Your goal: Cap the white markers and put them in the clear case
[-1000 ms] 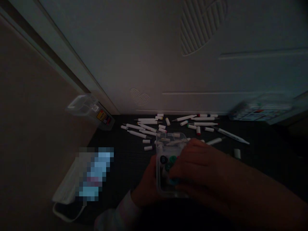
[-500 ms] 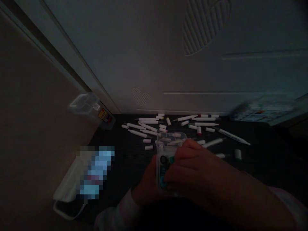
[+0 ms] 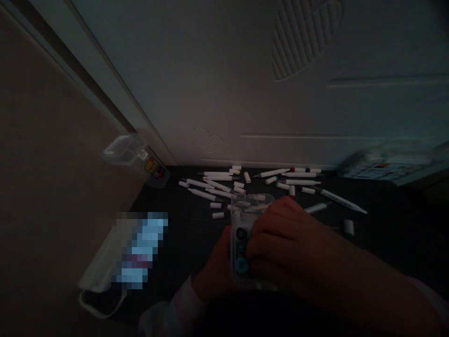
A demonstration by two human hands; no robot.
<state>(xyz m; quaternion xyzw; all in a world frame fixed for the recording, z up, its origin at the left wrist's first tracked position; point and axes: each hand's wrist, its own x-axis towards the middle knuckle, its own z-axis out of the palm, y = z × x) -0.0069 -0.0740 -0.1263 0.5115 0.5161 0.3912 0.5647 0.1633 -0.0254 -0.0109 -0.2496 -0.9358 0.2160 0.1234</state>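
Note:
The scene is very dim. My left hand (image 3: 213,269) grips the left side of a clear plastic marker box (image 3: 250,206) standing on a dark mat. Several markers stand inside it, their round coloured caps (image 3: 241,248) showing. My right hand (image 3: 284,245) lies over the box's top, fingers curled onto the caps and pressed together; what they pinch is hidden. Beyond the box, several white markers and loose caps (image 3: 213,185) lie scattered on the mat.
A white door or panel (image 3: 280,107) rises behind the markers. A clear lid or case (image 3: 135,157) leans at the left by a beige wall. A blurred-out object on a white mask (image 3: 105,276) lies front left. A printed sheet (image 3: 386,166) sits at the right.
My right hand has shifted slightly left over the caps, covering more of the box. The left hand and box have stayed almost in place.

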